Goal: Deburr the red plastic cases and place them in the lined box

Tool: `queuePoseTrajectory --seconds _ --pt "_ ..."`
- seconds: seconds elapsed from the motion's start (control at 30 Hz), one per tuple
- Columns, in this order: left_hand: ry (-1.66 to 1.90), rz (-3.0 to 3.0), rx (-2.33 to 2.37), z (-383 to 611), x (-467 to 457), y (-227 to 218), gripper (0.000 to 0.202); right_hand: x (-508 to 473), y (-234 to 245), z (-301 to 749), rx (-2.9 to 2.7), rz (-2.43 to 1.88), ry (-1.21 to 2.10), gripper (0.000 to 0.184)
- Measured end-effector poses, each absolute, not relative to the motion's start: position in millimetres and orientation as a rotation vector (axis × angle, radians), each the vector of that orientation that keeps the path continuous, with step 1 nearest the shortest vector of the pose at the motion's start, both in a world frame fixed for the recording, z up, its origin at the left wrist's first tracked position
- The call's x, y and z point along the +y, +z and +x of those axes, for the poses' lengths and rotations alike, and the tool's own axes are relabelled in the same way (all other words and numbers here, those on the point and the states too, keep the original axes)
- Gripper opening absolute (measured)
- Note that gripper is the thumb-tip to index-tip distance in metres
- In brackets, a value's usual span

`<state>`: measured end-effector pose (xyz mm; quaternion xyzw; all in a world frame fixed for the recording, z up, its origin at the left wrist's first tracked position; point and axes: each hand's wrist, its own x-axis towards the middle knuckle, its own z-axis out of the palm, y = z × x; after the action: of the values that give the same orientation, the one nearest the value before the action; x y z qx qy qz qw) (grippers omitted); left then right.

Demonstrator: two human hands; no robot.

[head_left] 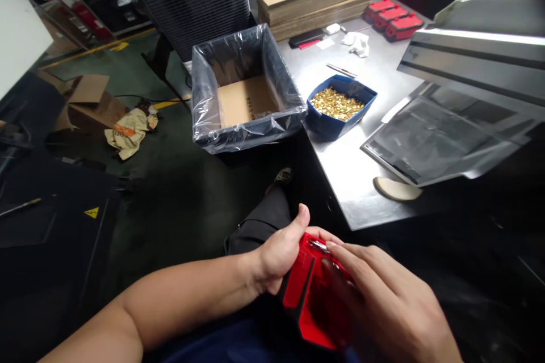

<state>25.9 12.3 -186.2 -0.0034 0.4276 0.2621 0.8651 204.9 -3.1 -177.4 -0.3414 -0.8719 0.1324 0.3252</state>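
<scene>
Head view: both hands, left [279,249] and right [383,295], clasp a red casing [313,300] (fingers curled).

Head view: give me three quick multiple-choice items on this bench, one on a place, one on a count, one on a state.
1. Where does the blue tray of small brass parts stand?
A. On the floor
B. On the metal table, right of the plastic-lined carton
C. On the cardboard stack

2. How many red cases lie at the table's far end?
A. One
B. Three
C. Six

3. What is the state of the lined carton?
A. Open, bare bottom showing
B. Taped shut
C. Full of red cases

Key: 1 B, it sits by the carton's right wall. 2 B, three lie side by side. 3 A, only brown cardboard shows inside.
</scene>
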Motion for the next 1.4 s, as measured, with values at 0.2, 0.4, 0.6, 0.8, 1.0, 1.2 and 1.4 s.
queuePoseTrajectory --seconds 0.2,0.4,0.6,0.8,1.0,1.2,1.4 --pt "0.53 -0.034 0.886 27 11 -189 0.089 -1 -179 204 -2.309 -0.84 0.343 0.037" --pt "0.557 -0.023 0.768 21 7 -200 0.088 -3 -181 208 -2.327 -0.809 0.306 0.041" --pt "0.629 -0.012 0.784 15 10 -198 0.091 -17 -176 206 -1.895 -1.19 0.566 0.026" --pt "0.684 -0.295 0.966 22 11 -187 0.076 -42 -200 182 -1.589 -1.073 0.835 0.025" --pt "0.814 0.46 1.334 14 -7 -195 0.056 -26 -194 165 -0.692 -1.371 1.255 0.026" --pt "0.648 1.456 1.012 -5 -2 -164 0.05 -12 -190 181 -0.566 -1.325 1.497 0.037" --pt "0.581 1.409 0.929 -2 4 -153 0.048 -10 -183 190 -0.638 -1.288 1.456 0.037"
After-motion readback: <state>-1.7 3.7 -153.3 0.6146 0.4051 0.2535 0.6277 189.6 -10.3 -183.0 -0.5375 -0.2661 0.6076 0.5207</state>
